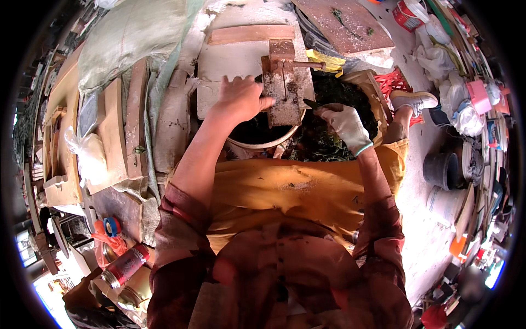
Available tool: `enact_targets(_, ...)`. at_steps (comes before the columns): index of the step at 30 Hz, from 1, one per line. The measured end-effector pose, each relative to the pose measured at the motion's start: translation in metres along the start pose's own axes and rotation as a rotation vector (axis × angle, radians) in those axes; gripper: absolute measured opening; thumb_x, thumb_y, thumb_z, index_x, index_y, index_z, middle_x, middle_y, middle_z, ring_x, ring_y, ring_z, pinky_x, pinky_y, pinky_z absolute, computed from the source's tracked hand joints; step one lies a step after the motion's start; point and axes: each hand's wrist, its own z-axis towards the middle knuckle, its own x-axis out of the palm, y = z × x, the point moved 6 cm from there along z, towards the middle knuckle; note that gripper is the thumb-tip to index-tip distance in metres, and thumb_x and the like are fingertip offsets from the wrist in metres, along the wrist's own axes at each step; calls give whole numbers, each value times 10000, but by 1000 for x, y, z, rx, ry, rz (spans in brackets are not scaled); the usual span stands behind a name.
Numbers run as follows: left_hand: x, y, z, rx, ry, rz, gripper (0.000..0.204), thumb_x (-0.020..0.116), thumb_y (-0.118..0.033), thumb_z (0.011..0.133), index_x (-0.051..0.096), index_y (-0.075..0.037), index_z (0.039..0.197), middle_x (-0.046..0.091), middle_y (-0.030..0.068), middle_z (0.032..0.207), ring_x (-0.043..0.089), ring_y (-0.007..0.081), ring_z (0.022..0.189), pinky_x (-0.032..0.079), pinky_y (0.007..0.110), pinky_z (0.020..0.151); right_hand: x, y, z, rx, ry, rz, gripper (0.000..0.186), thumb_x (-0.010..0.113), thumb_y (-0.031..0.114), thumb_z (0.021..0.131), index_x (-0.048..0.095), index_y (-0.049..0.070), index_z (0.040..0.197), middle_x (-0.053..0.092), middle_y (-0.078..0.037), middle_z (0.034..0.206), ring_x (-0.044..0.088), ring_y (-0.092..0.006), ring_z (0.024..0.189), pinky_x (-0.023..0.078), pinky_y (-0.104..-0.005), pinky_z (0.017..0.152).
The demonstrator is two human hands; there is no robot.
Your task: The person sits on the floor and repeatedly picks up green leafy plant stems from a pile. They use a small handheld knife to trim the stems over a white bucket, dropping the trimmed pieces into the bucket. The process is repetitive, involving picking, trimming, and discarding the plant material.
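My bare left hand (241,100) is over a pale board (219,60), its fingers apart and its thumb reaching the side of a wooden block fixture (284,112). The fixture is slotted and speckled with pale crumbs, and a wooden peg (308,64) sticks out on its right. My right hand (346,126), in a white glove, is closed on a dark pointed piece (312,103), too small to name for sure, whose tip reaches the fixture's right edge. Beneath the fixture is a round tub (260,146) with a dark inside. Dark green leafy matter (329,143) fills a container by my right hand.
An orange-yellow apron (263,178) covers my lap. A plank (345,24) with green sprigs lies at the far right, near a red-and-white bucket (410,15). A black bucket (441,169) stands on the right. Wooden boards (112,131) and a red can (126,266) are on the left.
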Motion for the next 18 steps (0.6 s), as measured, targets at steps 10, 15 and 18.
enact_targets(10, -18, -37, -3, 308, -419, -1038, 161, 603, -153, 931, 660, -5, 959, 675, 48, 762, 525, 90, 588, 470, 269, 561, 31, 60, -61, 5, 426, -113, 226, 669, 205, 870, 699, 35, 1017, 611, 10, 696, 508, -54, 523, 413, -194, 467)
enact_targets(15, -3, -65, -21, 270, 276, -988, 217, 531, -43, 935, 706, -111, 1044, 649, -7, 779, 399, 34, 494, 387, 227, 474, -24, 48, -47, -185, 227, 432, 299, 596, 227, 934, 627, -2, 1125, 511, 42, 617, 347, -11, 445, 283, -173, 392)
enact_targets(18, 13, -105, -39, 643, 267, -1217, 289, 512, 66, 845, 710, -109, 961, 495, -64, 577, 409, 38, 495, 365, 238, 466, 3, 50, -53, -143, 163, 317, 276, 559, 263, 952, 642, 32, 1080, 468, 71, 587, 324, -19, 431, 262, -192, 384)
